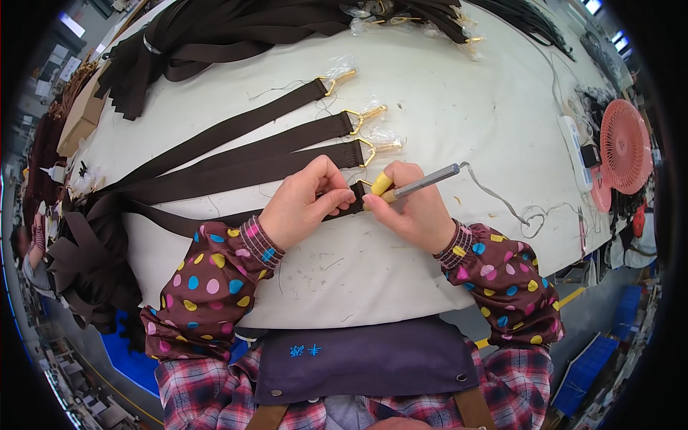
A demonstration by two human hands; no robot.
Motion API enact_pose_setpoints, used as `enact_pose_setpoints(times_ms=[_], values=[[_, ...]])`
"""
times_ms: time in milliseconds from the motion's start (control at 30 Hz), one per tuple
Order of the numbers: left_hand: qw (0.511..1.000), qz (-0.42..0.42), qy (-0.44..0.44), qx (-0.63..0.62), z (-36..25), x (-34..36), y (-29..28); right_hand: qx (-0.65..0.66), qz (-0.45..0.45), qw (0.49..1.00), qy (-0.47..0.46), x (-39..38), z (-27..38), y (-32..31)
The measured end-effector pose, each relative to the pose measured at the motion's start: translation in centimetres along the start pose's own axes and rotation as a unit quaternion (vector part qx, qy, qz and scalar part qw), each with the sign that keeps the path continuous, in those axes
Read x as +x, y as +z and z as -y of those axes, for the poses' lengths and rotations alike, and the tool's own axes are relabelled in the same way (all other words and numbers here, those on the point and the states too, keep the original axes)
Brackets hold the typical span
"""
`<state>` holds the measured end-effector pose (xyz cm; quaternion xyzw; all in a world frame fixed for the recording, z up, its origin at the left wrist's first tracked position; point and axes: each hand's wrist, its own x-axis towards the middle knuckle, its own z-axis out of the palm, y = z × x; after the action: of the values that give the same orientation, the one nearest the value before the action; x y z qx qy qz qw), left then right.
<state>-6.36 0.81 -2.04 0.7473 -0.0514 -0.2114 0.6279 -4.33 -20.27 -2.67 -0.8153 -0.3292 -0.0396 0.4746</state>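
Location type: workshop for strap goods. Indicators are as follows. The work surface is a broad pale table (487, 129), marked with stray thread ends. It carries dark straps (251, 149) in quantity, several fitted with gold clasps (373, 112) (some partly wrapped in clear film), plus a bound bundle (215, 29) at the far edge. Equipment on the table includes a corded pen-shaped tool (426, 181), a power strip (575, 153) and a pink fan (625, 147). Workwear consists of a dark apron (358, 358) and dotted sleeve covers (208, 287). The surrounding floor has yellow lines (572, 297) and a blue crate (593, 376). Ceiling lights (72, 25) show beyond the table.
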Motion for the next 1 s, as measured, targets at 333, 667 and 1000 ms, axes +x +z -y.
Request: enact_pose_setpoints(times_ms=[333,667,1000], values=[[0.999,-0.021,0.024,-0.009,0.1,0.0,0.2,-0.02,-0.004,1.0,-0.008,0.0,-0.1,0.1],[0.951,0.074,0.133,0.27,-1.2,0.5,-1.4,0.043,-0.052,0.998,-0.008,0.0,-0.1,0.1],[0.947,0.069,0.149,0.277,-0.7,0.5,-1.8,0.002,-0.021,0.999,-0.034,0.2,-0.2,0.4]])
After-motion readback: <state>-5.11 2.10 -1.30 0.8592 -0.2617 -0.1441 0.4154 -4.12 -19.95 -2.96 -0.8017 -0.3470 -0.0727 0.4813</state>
